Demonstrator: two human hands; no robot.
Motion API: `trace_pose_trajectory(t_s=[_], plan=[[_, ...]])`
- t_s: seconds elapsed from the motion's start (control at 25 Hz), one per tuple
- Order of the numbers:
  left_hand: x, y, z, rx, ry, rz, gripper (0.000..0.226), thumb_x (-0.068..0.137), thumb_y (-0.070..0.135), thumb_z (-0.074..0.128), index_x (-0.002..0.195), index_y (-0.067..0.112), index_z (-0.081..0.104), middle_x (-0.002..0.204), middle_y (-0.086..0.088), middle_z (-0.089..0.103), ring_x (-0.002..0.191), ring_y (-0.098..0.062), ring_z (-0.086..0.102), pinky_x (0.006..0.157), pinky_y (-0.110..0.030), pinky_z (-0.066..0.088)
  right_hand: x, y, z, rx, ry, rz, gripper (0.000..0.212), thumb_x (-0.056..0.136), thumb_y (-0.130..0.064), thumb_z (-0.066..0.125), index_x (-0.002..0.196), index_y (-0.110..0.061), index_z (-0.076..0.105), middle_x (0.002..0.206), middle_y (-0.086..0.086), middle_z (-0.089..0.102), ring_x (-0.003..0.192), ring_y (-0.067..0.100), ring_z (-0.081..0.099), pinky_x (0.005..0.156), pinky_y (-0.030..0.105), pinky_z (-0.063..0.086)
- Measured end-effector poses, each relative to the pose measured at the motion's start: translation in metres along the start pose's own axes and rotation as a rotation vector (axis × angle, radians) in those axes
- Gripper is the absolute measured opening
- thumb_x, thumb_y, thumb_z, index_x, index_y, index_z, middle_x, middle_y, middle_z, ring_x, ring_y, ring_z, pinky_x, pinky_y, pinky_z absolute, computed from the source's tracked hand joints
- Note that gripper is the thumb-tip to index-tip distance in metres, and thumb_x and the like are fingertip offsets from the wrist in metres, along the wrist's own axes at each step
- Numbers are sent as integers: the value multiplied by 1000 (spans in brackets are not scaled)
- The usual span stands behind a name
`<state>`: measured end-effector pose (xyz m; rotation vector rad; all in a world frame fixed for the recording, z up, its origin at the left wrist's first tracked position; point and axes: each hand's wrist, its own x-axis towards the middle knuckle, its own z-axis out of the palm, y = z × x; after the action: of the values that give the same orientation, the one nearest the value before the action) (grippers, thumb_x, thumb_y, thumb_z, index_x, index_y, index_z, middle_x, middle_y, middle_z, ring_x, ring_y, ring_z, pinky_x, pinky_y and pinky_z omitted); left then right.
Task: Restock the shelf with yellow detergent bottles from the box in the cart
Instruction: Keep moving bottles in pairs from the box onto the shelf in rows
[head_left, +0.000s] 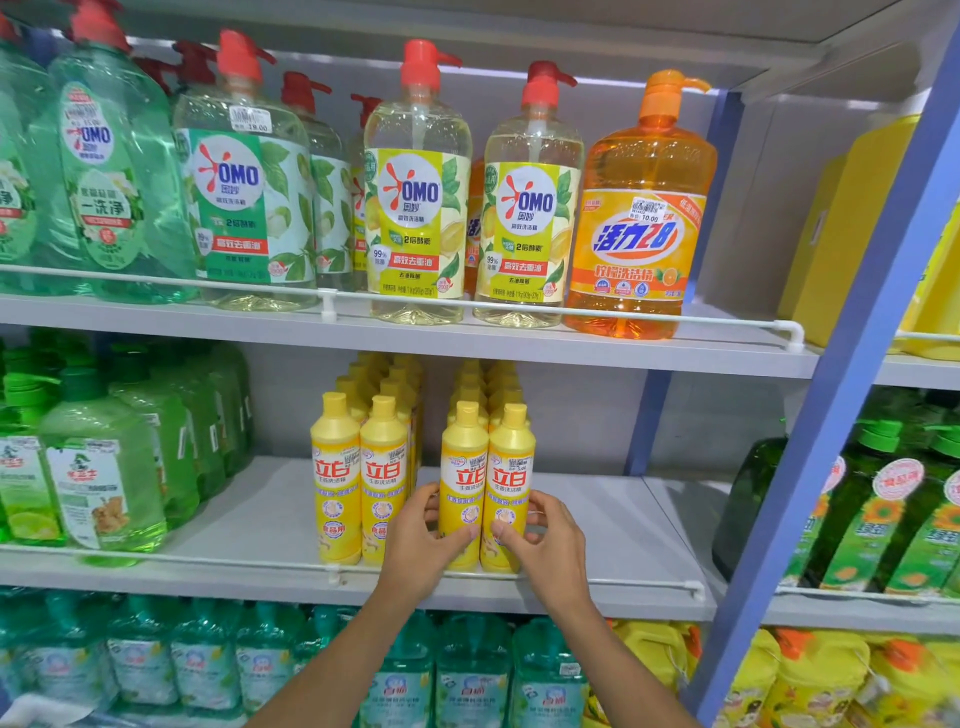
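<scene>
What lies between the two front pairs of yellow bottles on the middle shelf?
Head view: only a narrow strip of bare shelf and fingers of the left hand.

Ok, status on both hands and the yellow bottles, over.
Left hand grips one yellow plastic detergent bottle, right hand its neighbour. Both upright on the grey middle shelf. White rail runs along shelf front.

Bare middle shelf (597, 530) lies open right of the yellow bottles (485, 483); green bottles (104, 467) crowd left.

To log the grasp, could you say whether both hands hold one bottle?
No, the left hand grips one yellow detergent bottle, the right hand its neighbour.
</scene>
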<state>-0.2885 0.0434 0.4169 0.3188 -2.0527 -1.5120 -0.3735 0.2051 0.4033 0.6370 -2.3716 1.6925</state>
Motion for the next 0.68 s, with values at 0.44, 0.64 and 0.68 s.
trace_pose_trajectory(t_s=[0.44, 0.64, 0.68], plan=[[8, 0, -5, 69, -96, -34, 54, 81, 16, 83, 130, 21, 60, 112, 15, 71, 99, 8, 64, 75, -10, 54, 13, -2, -19, 17, -176, 8, 45, 81, -20, 84, 123, -15, 66, 115, -3, 71, 97, -12, 64, 75, 4, 49], [4, 1, 3, 61, 24, -32, 52, 76, 17, 88, 122, 19, 63, 102, 12, 72, 90, 3, 67, 68, -11, 54, 10, -2, -18, 19, -173, -6, 46, 82, -23, 83, 124, -16, 64, 115, -6, 70, 100, -5, 64, 75, 4, 49], [3, 0, 4, 63, 35, -31, 51, 76, 17, 88, 122, 17, 64, 101, 12, 72, 90, 2, 68, 68, -13, 55, 11, -2, -18, 22, -176, -6, 47, 83, -24, 83, 125, -16, 64, 116, -6, 70, 100, -5, 64, 75, 3, 49]])
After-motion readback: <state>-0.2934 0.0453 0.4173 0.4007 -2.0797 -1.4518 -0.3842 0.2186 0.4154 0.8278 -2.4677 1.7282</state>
